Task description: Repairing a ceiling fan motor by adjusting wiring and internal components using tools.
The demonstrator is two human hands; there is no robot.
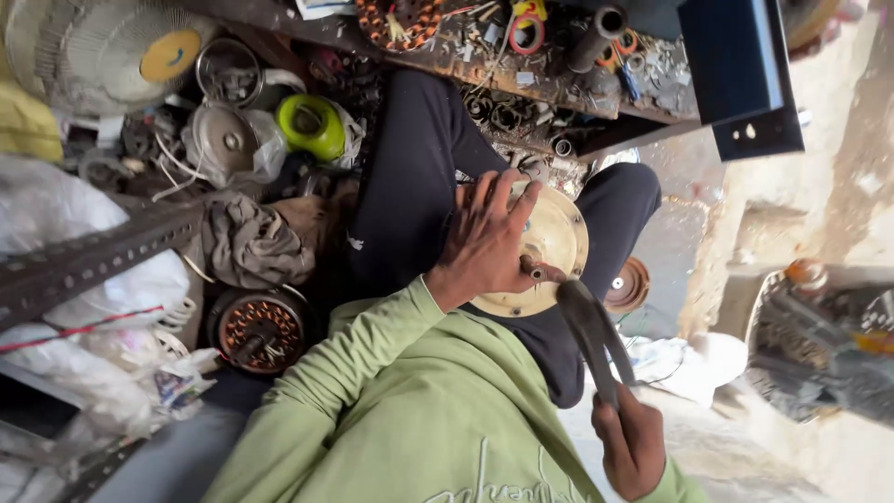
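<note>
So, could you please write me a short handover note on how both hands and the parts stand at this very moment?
Left hand: spread flat over the round cream-coloured metal motor cover, steadying it on the lap.
Right hand: gripping a dark metal hand tool, its head near the rusty shaft stub at the cover's centre.
Nearby: a copper-wound stator on the floor at the left, a brown grooved disc beyond the knee.
Done: the cover is off any fan body.
Left: the shaft stub sits in the cover.
</note>
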